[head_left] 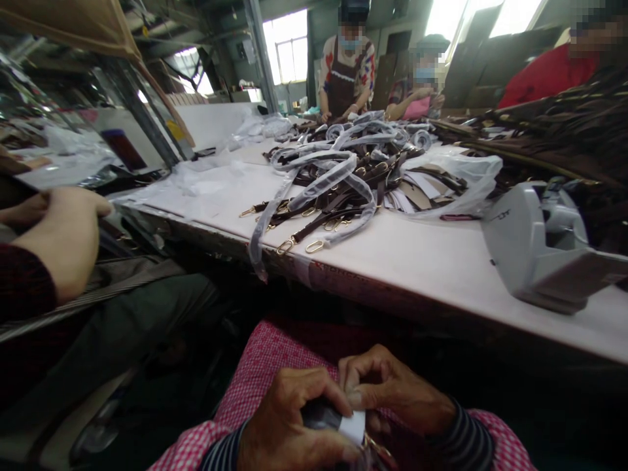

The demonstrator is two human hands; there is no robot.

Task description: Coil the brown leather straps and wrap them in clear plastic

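Low over my lap, my left hand [287, 422] is closed around a dark coiled strap [321, 417] with a white paper band [353, 428] across its end. My right hand [402, 396] meets it from the other side, thumb and fingertips pinched at the upper edge of the white band. Gold-coloured metal hooks [379, 451] stick out below the band, between my two hands. The strap's underside is hidden by my fingers.
A pile of dark straps with gold clips [338, 209], some in clear plastic sleeves [324, 180], covers the table [422, 255]. A grey tape dispenser [524, 248] stands at the right. A co-worker's arm [63, 242] is at the left; several people work around the table.
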